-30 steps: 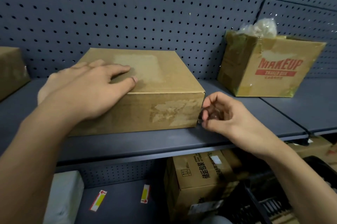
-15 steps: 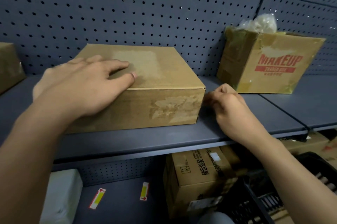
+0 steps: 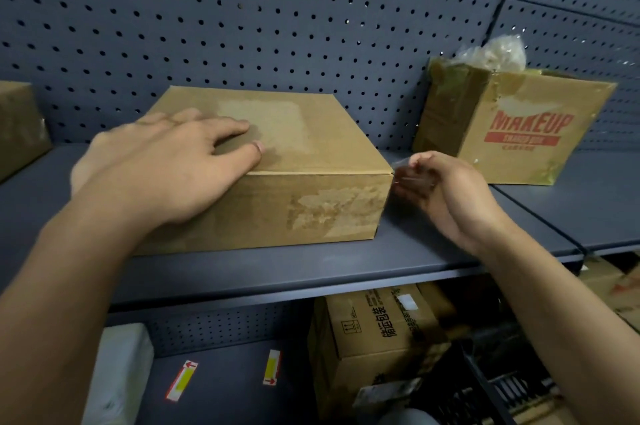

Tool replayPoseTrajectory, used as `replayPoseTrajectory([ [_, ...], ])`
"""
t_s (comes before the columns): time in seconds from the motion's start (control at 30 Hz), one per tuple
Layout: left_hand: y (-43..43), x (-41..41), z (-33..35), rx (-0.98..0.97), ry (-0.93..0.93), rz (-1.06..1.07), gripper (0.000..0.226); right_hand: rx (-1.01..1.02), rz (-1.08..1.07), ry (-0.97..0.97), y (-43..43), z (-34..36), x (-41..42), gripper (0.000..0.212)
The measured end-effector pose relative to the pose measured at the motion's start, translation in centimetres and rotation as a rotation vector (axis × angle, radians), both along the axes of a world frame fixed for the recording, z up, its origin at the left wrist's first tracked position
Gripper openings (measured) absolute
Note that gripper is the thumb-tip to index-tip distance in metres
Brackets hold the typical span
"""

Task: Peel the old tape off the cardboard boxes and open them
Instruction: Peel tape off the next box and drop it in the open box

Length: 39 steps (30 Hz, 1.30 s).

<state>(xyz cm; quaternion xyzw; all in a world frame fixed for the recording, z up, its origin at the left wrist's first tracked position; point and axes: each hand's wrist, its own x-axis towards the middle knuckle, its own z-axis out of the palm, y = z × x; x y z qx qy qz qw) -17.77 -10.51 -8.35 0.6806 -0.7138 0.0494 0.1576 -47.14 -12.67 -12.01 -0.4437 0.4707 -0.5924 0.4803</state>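
Note:
A closed flat cardboard box [image 3: 311, 189] sits on the grey shelf [image 3: 277, 269], with torn patches where labels came off its top and front. My left hand [image 3: 166, 168] rests flat on the box top, fingers spread. My right hand [image 3: 440, 189] is beside the box's upper right front corner. Its fingers pinch a thin strip of clear tape [image 3: 401, 170] that runs from that corner.
A "MAKEUP" box [image 3: 512, 134] with plastic sticking out of its top stands at the right. Part of another box [image 3: 17, 127] shows at the far left. Pegboard backs the shelf. Below are more boxes [image 3: 377, 338], a white parcel [image 3: 117, 376] and a black crate [image 3: 502, 397].
My right hand has risen from the box's lower right corner to its upper right corner, and a strip of clear tape now shows in its fingers. My left hand stays on the box top.

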Motion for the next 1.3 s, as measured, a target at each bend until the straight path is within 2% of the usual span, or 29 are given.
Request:
replayPoseTrajectory([
  [0.1,-0.4,0.4,-0.3,-0.008,0.014,-0.024,0.087,0.085,0.037,-0.181,-0.7,0.0,0.4,0.024],
  [0.27,-0.7,0.7,-0.4,-0.010,0.026,-0.043,0.089,0.183,-0.019,-0.322,-2.5,0.5,1.4,0.031],
  [0.4,-0.7,1.2,-0.5,-0.024,0.052,-0.075,0.085,0.178,-0.033,-0.244,-3.1,0.9,1.3,0.021],
  [0.53,-0.6,1.9,-0.4,-0.017,0.086,-0.139,0.075,0.101,0.000,-0.146,-2.6,1.0,0.9,0.020],
  [0.67,-0.3,2.8,0.0,0.033,0.163,-0.199,0.065,0.059,0.076,-0.140,-2.0,0.5,0.2,0.019],
  [0.77,-0.3,3.4,0.3,0.073,0.209,-0.234,0.067,0.052,0.131,-0.132,-1.5,0.2,-0.2,0.015],
  [1.03,0.3,3.8,1.1,0.158,0.290,-0.323,0.077,0.010,0.079,-0.130,-0.5,1.0,-0.9,0.014],
  [1.1,0.4,3.8,1.3,0.169,0.294,-0.315,0.077,0.008,0.052,-0.061,-0.4,0.9,-0.8,0.009],
  [1.13,0.5,3.8,1.4,0.175,0.296,-0.306,0.078,0.017,0.042,0.009,-0.4,0.8,-0.6,0.018],
  [1.2,0.5,3.8,1.5,0.187,0.288,-0.292,0.079,-0.020,0.045,0.305,-0.4,0.6,-0.4,0.037],
  [1.3,0.5,3.5,1.9,0.209,0.295,-0.265,0.070,-0.179,0.165,0.814,0.1,0.7,0.1,0.039],
])
